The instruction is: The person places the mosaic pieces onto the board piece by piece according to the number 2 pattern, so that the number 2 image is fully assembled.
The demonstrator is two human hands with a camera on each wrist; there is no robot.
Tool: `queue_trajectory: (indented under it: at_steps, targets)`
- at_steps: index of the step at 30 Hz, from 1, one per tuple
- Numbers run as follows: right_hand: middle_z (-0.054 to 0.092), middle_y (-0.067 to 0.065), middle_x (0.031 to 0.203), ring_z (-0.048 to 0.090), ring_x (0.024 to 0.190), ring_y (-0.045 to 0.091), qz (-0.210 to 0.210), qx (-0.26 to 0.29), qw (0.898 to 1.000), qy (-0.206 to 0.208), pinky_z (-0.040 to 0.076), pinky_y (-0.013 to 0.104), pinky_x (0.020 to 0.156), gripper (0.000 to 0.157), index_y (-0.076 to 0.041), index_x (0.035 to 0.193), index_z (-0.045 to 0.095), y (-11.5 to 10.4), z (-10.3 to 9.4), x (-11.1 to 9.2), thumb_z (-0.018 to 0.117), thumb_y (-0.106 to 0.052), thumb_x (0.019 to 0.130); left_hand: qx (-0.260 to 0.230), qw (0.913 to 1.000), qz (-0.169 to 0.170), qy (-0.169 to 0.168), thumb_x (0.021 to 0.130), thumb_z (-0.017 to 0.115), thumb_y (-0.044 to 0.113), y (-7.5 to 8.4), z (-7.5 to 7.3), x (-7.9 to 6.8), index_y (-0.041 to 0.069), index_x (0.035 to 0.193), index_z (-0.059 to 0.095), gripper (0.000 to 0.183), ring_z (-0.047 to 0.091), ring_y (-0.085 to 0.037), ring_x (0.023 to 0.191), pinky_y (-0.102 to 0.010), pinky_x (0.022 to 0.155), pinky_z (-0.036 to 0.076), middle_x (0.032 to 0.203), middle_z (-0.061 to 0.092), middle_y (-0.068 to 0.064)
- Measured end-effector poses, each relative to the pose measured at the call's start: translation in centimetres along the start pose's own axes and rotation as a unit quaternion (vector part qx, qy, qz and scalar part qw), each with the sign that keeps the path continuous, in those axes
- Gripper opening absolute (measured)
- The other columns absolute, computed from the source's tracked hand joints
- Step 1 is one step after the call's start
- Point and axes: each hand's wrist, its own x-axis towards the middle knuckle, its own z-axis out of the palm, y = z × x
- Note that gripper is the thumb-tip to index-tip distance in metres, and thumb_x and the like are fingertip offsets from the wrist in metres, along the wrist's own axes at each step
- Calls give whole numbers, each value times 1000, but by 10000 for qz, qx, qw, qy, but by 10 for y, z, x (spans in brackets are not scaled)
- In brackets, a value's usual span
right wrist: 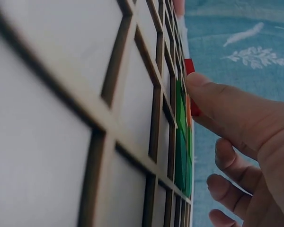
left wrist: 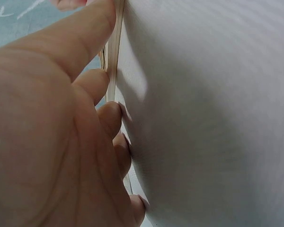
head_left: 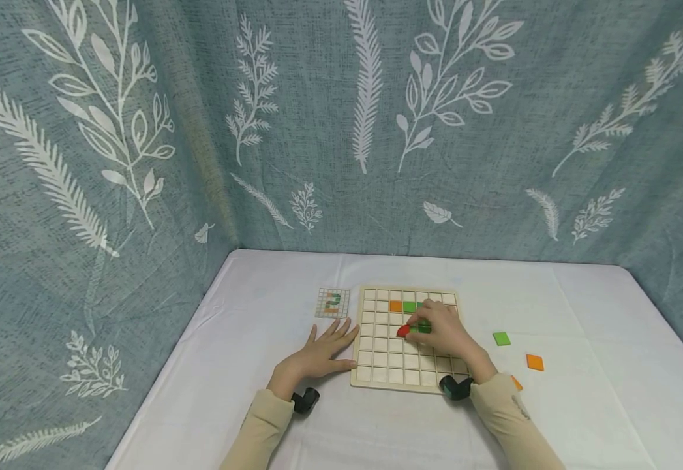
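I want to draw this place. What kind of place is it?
It looks like a small tabletop play corner, probably indoors: there's a white-covered table, leafy curtains behind and beside it, and a wooden board with coloured tiles.

Observe white cloth-covered table (head_left: 582, 313); directly on it, pale square wooden grid board (head_left: 381, 360), small gridded sheet (head_left: 333, 303), flat square green tile (head_left: 501, 339), flat orange tiles (head_left: 535, 362).
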Motion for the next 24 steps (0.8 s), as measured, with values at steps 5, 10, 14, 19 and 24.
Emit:
queue_trajectory:
  at_steps: [5, 10, 14, 19, 24]
  targets:
    - [55, -6, 87, 50, 85, 15, 63, -27, 9999, -86, 31, 36, 77, 22, -21, 91, 69, -5, 1, 3, 77, -33, 75, -5, 10000, 11, -7, 91, 54, 44, 0, -1, 0, 18, 149, 21, 72, 3, -32, 143, -62, 109, -8, 155, 12, -8]
    - [56, -6, 89, 52, 86, 16, 58, -97, 9998, -190, 33, 39, 79, 23, -21, 91, 69, -8, 4, 6, 77, -34, 75, 9, 10000, 12, -5, 91, 54, 44, 0, 0, 0, 19, 149, 21, 72, 3, -32, 143, -62, 109, -8, 155, 12, -8]
    - [56, -6, 89, 52, 86, 16, 53, -178, 9996, -235, 34, 42, 82, 23, -20, 90, 69, -10, 6, 8, 76, -36, 75, 33, 10000, 2, -9, 91, 54, 44, -1, 0, 0, 18, 149, 21, 72, 3, -31, 143, -62, 109, -8, 155, 12, -9]
    - [56, -5, 89, 52, 86, 16, 71, -209, 9994, -260, 35, 43, 82, 23, -20, 90, 69, -12, 6, 9, 76, -36, 75, 54, 10000, -33, -31, 91, 53, 46, 0, 0, 1, 19, 149, 20, 72, 3, -30, 143, -61, 109, -8, 156, 12, -8]
    - [55, -6, 89, 51, 86, 15, 123, -238, 9993, -259, 34, 42, 82, 22, -22, 90, 68, -10, 7, 9, 76, -37, 75, 117, 9999, 2, -38, 91, 53, 45, 0, 0, 1, 17, 149, 21, 72, 3, -32, 143, -62, 109, -7, 155, 12, -9]
